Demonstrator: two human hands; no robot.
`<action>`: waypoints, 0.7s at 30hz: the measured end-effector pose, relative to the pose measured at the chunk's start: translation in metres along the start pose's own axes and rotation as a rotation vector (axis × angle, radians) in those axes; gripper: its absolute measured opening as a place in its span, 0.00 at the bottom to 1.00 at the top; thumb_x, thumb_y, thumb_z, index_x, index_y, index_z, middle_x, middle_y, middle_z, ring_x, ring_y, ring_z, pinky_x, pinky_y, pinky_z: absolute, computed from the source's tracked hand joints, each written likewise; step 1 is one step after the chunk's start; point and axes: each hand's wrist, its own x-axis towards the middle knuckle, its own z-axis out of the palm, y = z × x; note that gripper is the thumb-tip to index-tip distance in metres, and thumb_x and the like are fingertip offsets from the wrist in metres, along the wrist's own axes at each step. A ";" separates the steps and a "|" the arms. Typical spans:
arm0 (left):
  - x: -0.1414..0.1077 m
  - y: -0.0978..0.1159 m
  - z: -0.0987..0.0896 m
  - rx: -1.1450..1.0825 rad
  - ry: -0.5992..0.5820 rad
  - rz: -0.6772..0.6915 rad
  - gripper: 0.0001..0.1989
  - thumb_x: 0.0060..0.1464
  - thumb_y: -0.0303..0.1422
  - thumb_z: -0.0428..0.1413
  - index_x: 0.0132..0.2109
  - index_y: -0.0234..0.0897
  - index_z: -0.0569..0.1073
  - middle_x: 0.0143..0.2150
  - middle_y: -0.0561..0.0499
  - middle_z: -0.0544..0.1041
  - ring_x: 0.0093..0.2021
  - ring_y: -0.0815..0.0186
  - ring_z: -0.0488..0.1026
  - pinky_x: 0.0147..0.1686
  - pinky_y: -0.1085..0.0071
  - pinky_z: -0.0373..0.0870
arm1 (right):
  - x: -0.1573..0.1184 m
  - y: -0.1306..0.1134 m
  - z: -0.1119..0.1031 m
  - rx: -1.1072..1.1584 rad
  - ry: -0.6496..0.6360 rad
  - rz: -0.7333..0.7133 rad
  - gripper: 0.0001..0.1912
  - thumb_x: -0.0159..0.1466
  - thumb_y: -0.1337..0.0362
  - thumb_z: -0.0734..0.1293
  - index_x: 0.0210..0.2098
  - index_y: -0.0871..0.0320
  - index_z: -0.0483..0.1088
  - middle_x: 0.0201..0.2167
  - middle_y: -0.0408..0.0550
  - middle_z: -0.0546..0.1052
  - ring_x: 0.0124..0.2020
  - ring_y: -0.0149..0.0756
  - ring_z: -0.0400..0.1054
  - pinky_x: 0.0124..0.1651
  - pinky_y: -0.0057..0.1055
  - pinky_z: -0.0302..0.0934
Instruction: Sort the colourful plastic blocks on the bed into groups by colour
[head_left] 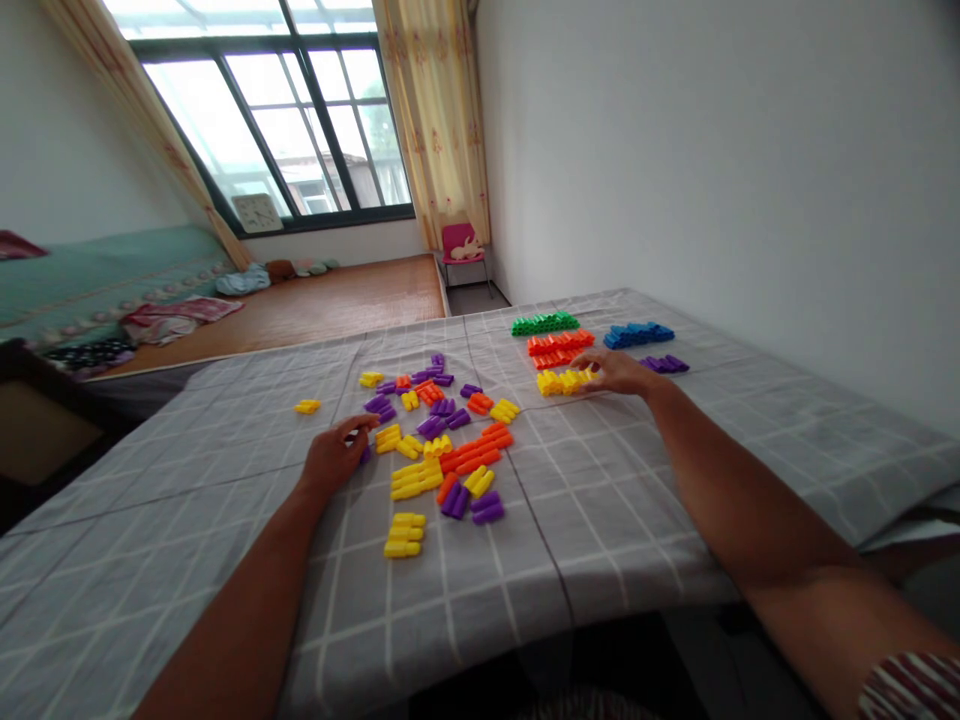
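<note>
My right hand (616, 372) reaches to the far right of the table, its fingers closed on the right end of a row of yellow plastic building pieces (561, 382). Part of that row is hidden by the fingertips. On the left, my left hand (339, 448) rests beside a loose heap, fingers loosely bent and apart, with nothing visible in them. A purple piece shows partly under it. The heap mixes purple pieces (444, 409), yellow pieces (417, 479) and orange pieces (478, 449), several of them joined side by side.
Beyond my right hand lie sorted rows: green (545, 323), orange (560, 346), blue (639, 335) and purple (664, 364). One yellow cluster (307, 407) lies apart at left. A grey checked cloth (600, 520) covers the table. A wall (712, 180) stands at right.
</note>
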 end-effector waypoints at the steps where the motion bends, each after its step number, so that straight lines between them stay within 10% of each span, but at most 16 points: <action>1: 0.000 0.000 0.000 -0.002 0.004 -0.004 0.19 0.53 0.41 0.47 0.47 0.43 0.76 0.44 0.52 0.81 0.43 0.61 0.77 0.42 0.69 0.75 | -0.002 0.004 -0.003 0.031 -0.004 0.015 0.25 0.49 0.59 0.74 0.47 0.55 0.74 0.44 0.49 0.77 0.41 0.40 0.70 0.44 0.33 0.65; 17: -0.002 -0.002 0.010 -0.025 -0.048 0.028 0.17 0.54 0.35 0.48 0.47 0.42 0.76 0.43 0.51 0.80 0.44 0.62 0.76 0.45 0.66 0.74 | -0.008 0.042 0.007 0.224 -0.069 0.137 0.28 0.50 0.63 0.68 0.51 0.56 0.72 0.53 0.55 0.74 0.40 0.43 0.73 0.42 0.38 0.68; 21: -0.003 0.000 0.012 -0.017 -0.032 0.041 0.17 0.55 0.30 0.47 0.47 0.40 0.76 0.43 0.50 0.80 0.46 0.62 0.75 0.47 0.65 0.72 | -0.003 0.029 -0.001 0.097 0.199 0.157 0.23 0.55 0.67 0.63 0.51 0.54 0.72 0.52 0.59 0.73 0.44 0.48 0.72 0.48 0.44 0.65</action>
